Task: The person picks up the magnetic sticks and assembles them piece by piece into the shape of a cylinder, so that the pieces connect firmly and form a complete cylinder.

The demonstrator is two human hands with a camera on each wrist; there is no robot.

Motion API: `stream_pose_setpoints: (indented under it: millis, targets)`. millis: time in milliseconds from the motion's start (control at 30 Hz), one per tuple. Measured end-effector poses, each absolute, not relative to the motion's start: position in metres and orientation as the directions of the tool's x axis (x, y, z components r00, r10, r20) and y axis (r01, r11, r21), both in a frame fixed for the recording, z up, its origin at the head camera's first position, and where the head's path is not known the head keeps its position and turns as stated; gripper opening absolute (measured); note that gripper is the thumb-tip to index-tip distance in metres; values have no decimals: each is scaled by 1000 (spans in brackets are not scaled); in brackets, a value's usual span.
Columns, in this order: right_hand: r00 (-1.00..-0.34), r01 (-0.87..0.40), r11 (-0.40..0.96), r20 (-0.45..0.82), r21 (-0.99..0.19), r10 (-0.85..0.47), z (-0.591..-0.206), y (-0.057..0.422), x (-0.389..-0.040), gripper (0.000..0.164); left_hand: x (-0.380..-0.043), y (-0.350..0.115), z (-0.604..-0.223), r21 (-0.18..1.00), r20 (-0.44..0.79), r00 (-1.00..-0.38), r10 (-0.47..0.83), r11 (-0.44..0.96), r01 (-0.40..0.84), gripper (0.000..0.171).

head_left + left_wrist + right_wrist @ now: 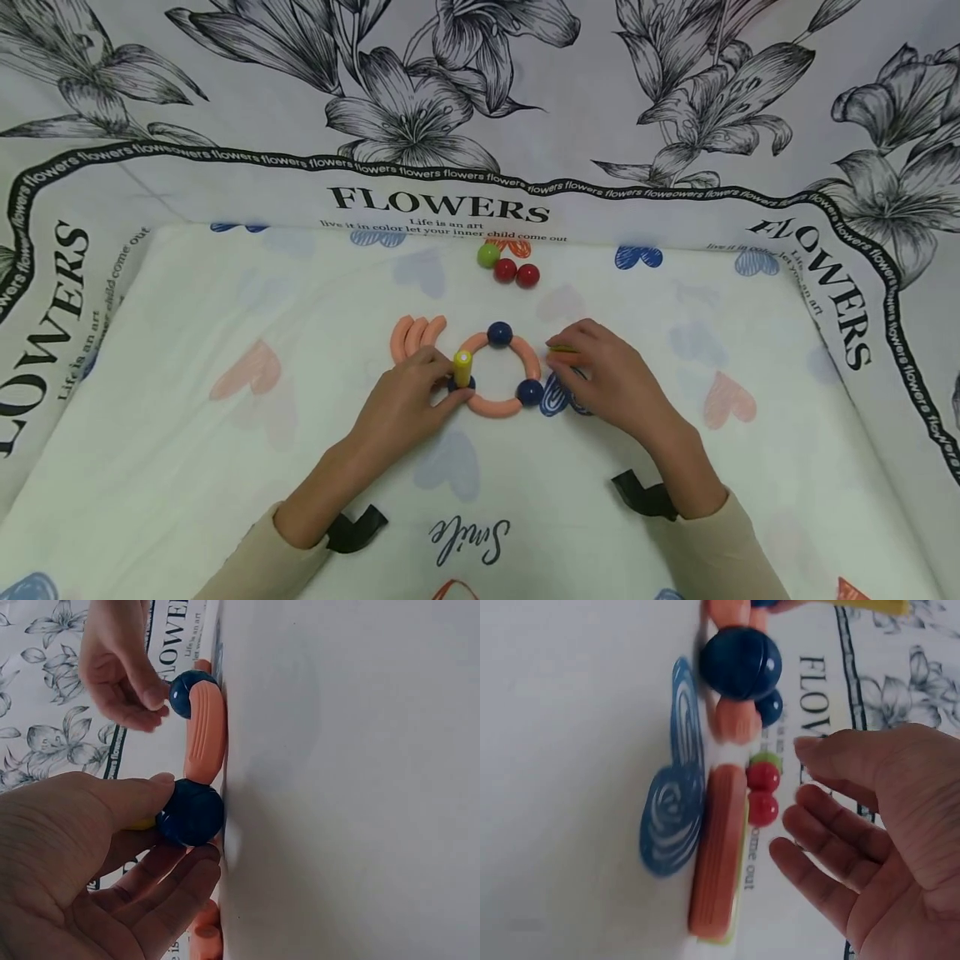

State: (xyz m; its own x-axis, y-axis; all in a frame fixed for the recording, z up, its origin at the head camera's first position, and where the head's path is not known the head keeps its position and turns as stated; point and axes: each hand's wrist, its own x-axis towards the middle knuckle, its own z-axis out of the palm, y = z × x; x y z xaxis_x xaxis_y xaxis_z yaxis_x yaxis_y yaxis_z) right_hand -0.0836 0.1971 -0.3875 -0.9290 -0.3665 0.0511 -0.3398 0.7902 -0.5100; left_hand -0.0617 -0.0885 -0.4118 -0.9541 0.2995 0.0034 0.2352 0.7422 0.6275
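Orange curved pieces (495,407) and three dark blue balls (499,334) form a ring on the cloth. My left hand (405,392) grips the ring's left blue ball (191,814) between thumb and fingers. From that ball a yellow stick (462,368) stands upright. On the ring's other side my right hand (611,379) hovers with fingers loosely bent, holding nothing in the right wrist view. Near its fingertips lie an orange bar (718,855) and a green bar (742,859) side by side, mostly hidden by the fingers in the head view.
Three orange curved pieces (415,336) lie beside my left hand. Beyond the ring sit a green ball (488,254) and two red balls (528,276). A white cloth with printed hearts (262,483) covers the table, with a flower-printed cloth (660,225) behind it.
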Motion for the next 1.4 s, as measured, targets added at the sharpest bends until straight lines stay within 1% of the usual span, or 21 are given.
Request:
stream_pose_setpoints:
  millis: [133,300,433,667,833,967,1133,1267,1400]
  targets:
    - [-944,-283,834,-18,-474,-330,-392,209,-80,25,-57,-84,-411,647,-8,-955,296,730,220,21]
    - [-942,-303,856,-7,-418,-336,-398,215,-80,30,-57,-82,-410,653,5,-955,295,723,227,20]
    - [-943,-306,872,-8,-382,-334,-399,213,-83,30,-60,-85,-408,649,18,-952,306,721,244,20]
    - [-940,-309,882,-28,-357,-340,-395,205,-93,27,-64,-91,-405,656,27,-957,290,717,236,17]
    - [-950,-273,899,-52,-342,-308,-393,203,-92,30,-67,-91,-407,659,20,-953,301,713,239,19]
    - [-956,-239,905,-75,-351,-282,-393,203,-88,31,-67,-90,-408,638,17,-951,310,728,249,23]
    - [-951,-250,894,-79,-372,-299,-392,203,-85,31,-64,-89,-407,621,6,-952,306,745,243,23]
    - [-945,-262,864,-67,-429,-320,-389,201,-85,33,-64,-89,-407,617,18,-951,307,746,252,23]
    - [-937,-276,824,-51,-495,-345,-389,201,-85,31,-63,-89,-407,623,13,-951,310,741,250,24]
